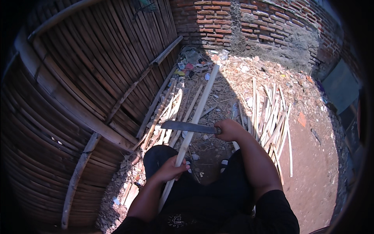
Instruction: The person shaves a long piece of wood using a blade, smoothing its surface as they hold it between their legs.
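My left hand [172, 169] is closed round the lower part of a long, pale strip of split bamboo or wood [200, 105]. The strip slants up and away from my lap, its far end over the littered ground. In my right hand [230, 130] is the handle of a machete [191, 127], its wide dark blade pointing left. The blade lies across the strip, well above my left hand; whether its edge is biting in, I cannot tell. My fingers hide most of the handle.
On the left stands a bamboo slat wall [97, 70] with pole braces. A brick wall [265, 23] closes the back. Right of my knees lies a pile of pale strips [272, 117]; more strips [171, 109] lie along the slat wall. Rubbish and shavings cover the far ground.
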A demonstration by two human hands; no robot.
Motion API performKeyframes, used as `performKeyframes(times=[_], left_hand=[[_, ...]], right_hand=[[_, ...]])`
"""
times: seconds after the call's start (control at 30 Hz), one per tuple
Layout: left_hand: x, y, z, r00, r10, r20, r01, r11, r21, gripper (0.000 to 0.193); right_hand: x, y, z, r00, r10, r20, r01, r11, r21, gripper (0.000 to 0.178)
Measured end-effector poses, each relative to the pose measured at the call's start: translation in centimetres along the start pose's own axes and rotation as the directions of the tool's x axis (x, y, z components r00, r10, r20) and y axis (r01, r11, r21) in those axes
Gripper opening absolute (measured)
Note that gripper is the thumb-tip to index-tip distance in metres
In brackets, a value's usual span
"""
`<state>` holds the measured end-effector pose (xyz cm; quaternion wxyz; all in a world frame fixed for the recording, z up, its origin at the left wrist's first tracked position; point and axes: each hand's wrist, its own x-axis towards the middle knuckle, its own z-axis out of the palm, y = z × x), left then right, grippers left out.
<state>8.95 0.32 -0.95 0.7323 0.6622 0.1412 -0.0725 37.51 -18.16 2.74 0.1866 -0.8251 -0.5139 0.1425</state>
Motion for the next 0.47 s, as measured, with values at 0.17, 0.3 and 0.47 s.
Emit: performKeyframes(times=[0.17,0.3,0.47], left_hand=[[-0.1,-0.2,-0.3,1.000,-0.015,-0.011,0.015,1.000,-0.006,0.025],[0.0,0.2,0.2,1.000,-0.015,-0.027,0.016,0.999,0.036,0.025],[0.3,-0.2,0.2,0.998,0.001,-0.067,0.004,0.998,0.070,0.030]], right_hand=[[0.0,-0.7,-0.8,0.998,0.021,-0.063,-0.024,0.999,-0.048,0.038],[-0.2,2.7,-1.7,0.935,0.259,-0.241,-0.239,0.965,0.110,0.044],[0.1,1.7,0.0,0.956,0.272,-0.110,-0.215,0.905,0.367,0.049]])
